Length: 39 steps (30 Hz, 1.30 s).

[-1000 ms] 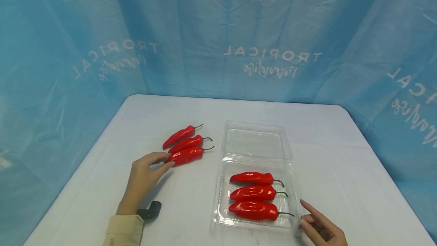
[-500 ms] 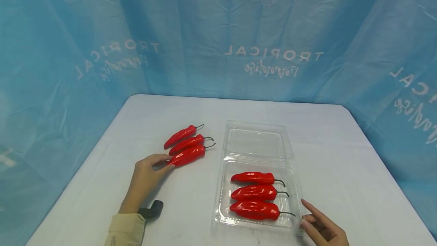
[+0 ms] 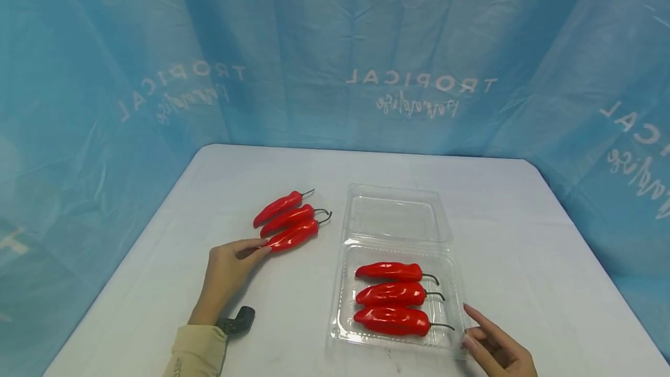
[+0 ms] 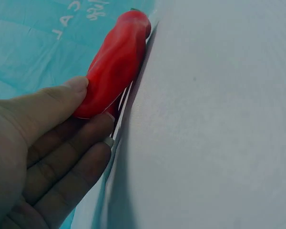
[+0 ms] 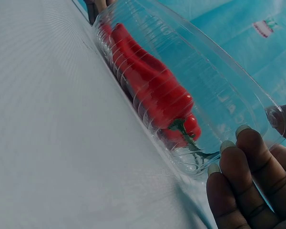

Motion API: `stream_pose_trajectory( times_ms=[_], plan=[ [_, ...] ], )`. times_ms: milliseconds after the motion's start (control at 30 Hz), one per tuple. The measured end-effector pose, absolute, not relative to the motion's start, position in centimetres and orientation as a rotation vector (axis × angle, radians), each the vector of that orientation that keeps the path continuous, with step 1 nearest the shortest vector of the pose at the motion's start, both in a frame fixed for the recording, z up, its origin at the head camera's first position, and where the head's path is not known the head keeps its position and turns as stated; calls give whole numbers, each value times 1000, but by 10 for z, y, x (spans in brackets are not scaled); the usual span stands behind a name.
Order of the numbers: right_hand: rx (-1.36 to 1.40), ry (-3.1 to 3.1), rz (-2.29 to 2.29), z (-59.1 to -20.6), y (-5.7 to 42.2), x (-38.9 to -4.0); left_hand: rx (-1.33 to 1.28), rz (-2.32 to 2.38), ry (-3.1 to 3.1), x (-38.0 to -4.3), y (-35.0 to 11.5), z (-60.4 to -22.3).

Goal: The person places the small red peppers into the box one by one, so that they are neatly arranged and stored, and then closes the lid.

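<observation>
My left hand pinches the pointed end of a red chili pepper between thumb and fingers. In the left wrist view this pepper slants up from the fingertips, its wide end away from the hand. Two more red peppers, an upper one and a middle one, lie beside it on the table. An open clear plastic box holds three red peppers in a row, stems to the right. My right hand holds the box's near right corner, thumb and fingers at its rim.
The box's hinged lid lies folded back on the far side. A white table carries everything. Blue curtains with printed lettering hang behind and at both sides. A black strap with a dark device circles the left wrist.
The stem end of the pepper in my left hand has swung upward, close to the middle pepper's stem. The left hand has shifted slightly right. My right hand stays at the box corner.
</observation>
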State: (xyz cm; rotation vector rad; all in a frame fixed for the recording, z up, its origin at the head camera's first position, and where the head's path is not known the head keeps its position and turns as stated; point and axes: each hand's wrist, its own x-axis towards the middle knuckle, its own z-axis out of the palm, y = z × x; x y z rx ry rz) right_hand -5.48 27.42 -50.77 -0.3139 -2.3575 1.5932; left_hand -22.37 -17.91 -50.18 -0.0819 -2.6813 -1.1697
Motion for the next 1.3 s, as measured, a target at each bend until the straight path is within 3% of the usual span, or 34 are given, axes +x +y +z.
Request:
stream_pose_trajectory(
  times_ms=[1300],
  plan=[
    [-343, -2382, 1568, -506, 273, -56, -236, -1144, -2425, -219, -172, -494]
  ],
)
